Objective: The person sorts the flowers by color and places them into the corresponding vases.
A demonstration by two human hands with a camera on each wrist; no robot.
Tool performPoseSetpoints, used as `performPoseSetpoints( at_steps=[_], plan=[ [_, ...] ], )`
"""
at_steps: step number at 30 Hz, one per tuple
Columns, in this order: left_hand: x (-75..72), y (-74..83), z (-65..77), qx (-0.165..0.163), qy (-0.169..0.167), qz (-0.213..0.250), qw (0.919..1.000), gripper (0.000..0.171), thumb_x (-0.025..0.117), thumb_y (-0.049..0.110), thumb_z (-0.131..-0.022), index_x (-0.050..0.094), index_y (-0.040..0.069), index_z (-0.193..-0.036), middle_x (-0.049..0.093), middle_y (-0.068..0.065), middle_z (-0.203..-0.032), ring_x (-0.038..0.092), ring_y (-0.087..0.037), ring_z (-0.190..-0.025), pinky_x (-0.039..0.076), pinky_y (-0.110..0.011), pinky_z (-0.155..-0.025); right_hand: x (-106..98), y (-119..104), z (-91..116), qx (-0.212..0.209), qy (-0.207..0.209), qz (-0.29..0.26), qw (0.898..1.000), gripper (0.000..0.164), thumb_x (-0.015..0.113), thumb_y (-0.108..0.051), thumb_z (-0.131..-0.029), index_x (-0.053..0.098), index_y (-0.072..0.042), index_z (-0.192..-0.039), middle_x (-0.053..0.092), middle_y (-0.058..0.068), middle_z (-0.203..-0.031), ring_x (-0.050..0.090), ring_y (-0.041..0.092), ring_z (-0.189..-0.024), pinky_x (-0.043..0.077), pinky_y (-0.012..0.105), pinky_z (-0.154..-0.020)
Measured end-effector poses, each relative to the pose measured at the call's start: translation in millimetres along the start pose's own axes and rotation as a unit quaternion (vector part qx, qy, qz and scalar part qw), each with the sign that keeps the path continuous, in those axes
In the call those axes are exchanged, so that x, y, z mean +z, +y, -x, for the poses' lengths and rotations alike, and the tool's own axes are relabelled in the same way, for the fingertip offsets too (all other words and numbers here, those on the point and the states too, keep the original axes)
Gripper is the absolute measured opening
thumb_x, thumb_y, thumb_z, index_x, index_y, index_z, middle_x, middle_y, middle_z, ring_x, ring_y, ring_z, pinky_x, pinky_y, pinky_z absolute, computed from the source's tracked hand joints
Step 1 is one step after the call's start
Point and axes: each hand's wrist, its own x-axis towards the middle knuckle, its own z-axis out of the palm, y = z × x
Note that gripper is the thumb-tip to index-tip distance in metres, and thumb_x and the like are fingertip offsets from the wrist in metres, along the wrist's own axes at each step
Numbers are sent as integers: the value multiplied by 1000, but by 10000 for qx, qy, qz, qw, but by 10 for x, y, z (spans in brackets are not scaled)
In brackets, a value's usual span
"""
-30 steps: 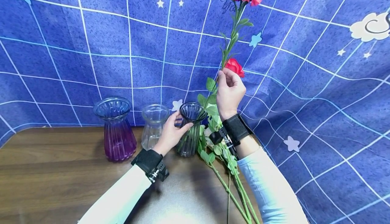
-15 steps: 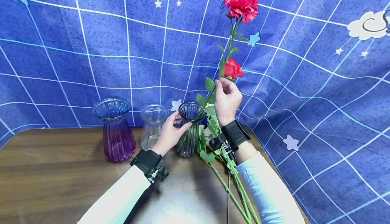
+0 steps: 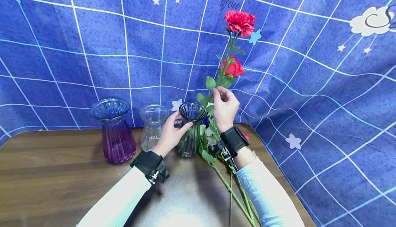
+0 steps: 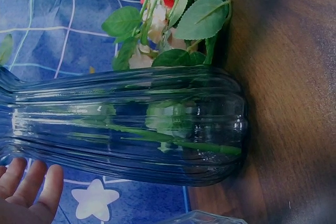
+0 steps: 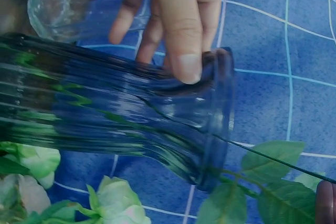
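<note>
Backdrop writing: on the blue cloth I read "shine", its first letters running out at the top, with "You" below; the white cloud far right carries a curling "S", cut off after that.
Vases: I count three in a row on the wooden table: a blue-to-purple vase, a clear vase and a dark grey vase, all upright.
Red blooms: two stand above the right hand, a carnation higher and a rose just below; a scrap of red also shows behind the right wrist.
Left hand: my head view has this hand clamped on the grey vase's neck, thumb in front, fingers reaching round.
Right hand: thumb and forefinger are together, pinching the carnation's stem above and right of the grey vase's mouth.
Left wrist view only: a green stem reaches low inside the glass, near the base.
Right wrist view only: a thin dark stem clearly enters the mouth beside a leafy one; pale blooms lie next to the vase.
Loose stems: several cross the table toward me; overlap prevents a count.
</note>
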Motion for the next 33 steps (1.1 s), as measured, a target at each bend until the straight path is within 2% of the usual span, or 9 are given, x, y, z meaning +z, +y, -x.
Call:
performPoseSetpoints(
  at_steps=[9,15,17,21,24,28,33],
  plan=[
    [-10,-7,-16,-20,4,45,10000,62,68,30,-86,42,3,-135,52,-15,-130,54,-30,-115,50,-42,-91,34,105,76,255,-237,-82,9994,17,65,-3,-85,66,10,-96,66,31,-85,58,2,-58,46,11,-58],
    [-8,-16,-21,-25,34,97,9999,64,68,30,-86,41,3,-137,51,-16,-131,54,-30,-115,50,-43,-91,10,-67,202,287,-394,19,9988,17,62,2,-85,64,16,-94,64,34,-84,64,37,-68,45,9,-57],
    [-6,-20,-21,-39,42,112,9999,65,68,30,-86,40,3,-137,51,-16,-131,54,-30,-116,50,-43,-91,-1,-113,246,288,-419,57,9987,17,61,2,-85,63,17,-94,64,34,-83,64,44,-73,45,9,-57],
    [-3,-21,-17,-56,67,137,9999,65,68,30,-86,39,2,-138,52,-15,-130,54,-30,-115,50,-43,-90,-5,-20,273,328,-418,120,9985,16,62,1,-85,64,15,-93,65,33,-82,64,45,-72,46,10,-57],
    [3,-23,-12,-68,59,169,9998,65,68,30,-86,40,2,-138,52,-15,-130,54,-30,-115,50,-43,-90,7,172,256,372,-396,161,9984,16,64,-3,-85,66,11,-92,66,30,-80,67,30,-64,46,11,-56],
    [11,-29,-7,-56,35,230,9997,64,68,30,-86,40,3,-137,52,-15,-131,53,-30,-116,50,-44,-90,18,357,257,430,-397,240,9980,14,66,-6,-84,68,6,-90,68,25,-78,67,22,-61,48,13,-56],
    [15,-31,1,-25,44,255,9997,65,68,31,-86,41,2,-137,51,-16,-131,53,-31,-116,50,-44,-90,12,407,293,513,-472,339,9970,14,65,-6,-85,68,6,-91,68,25,-78,67,39,-70,46,12,-56]
  ],
)
